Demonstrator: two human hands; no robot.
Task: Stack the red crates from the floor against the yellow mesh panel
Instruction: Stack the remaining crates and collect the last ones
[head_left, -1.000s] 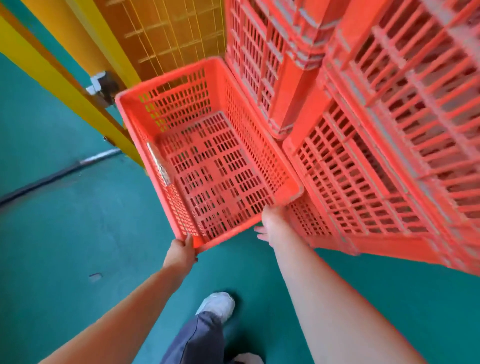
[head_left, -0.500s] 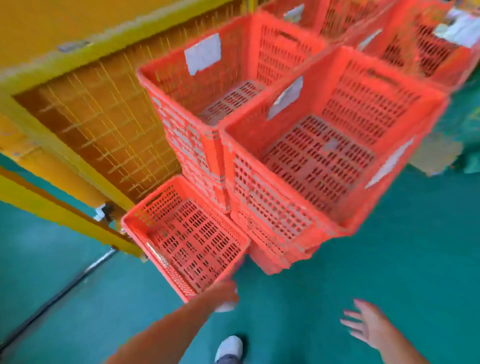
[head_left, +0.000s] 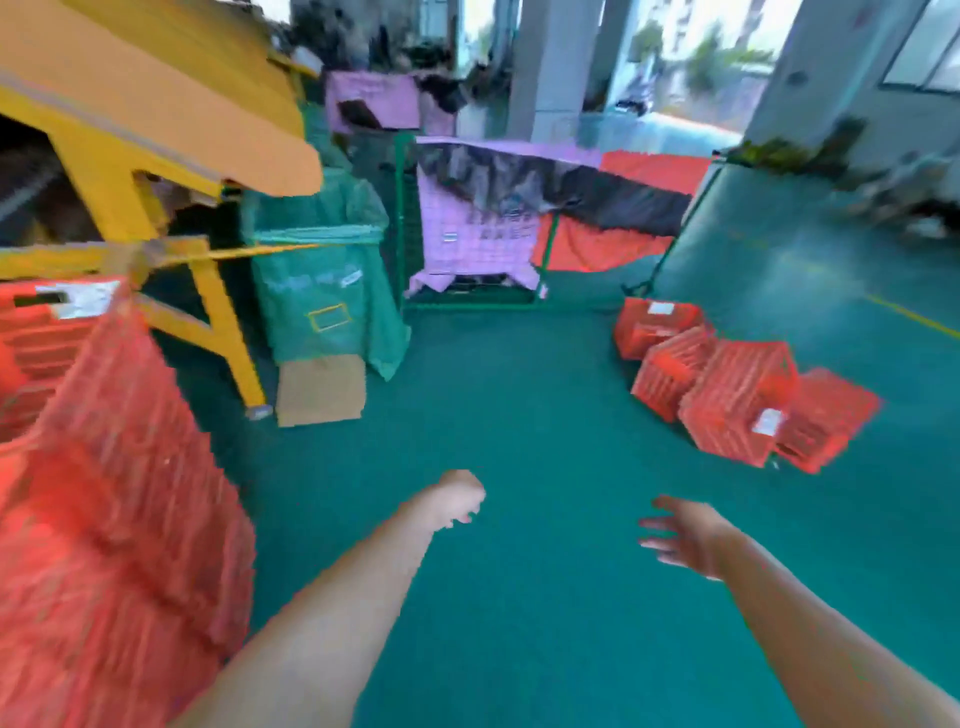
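Okay, both hands are empty above the green floor (head_left: 519, 415): the left hand (head_left: 457, 499) has fingers loosely curled round nothing, and the right hand (head_left: 685, 535) has fingers spread and straight, touching nothing. The loose red crates (head_left: 727, 400) sit in a jumbled cluster on the floor at the right, well apart from both hands, while a blurred stack of red crates (head_left: 114, 493) fills the left edge just beside the left forearm. Behind that stack stands a yellow frame (head_left: 130, 171), with a green bagged bin (head_left: 322, 291) and a cardboard sheet (head_left: 319, 389) near its leg.
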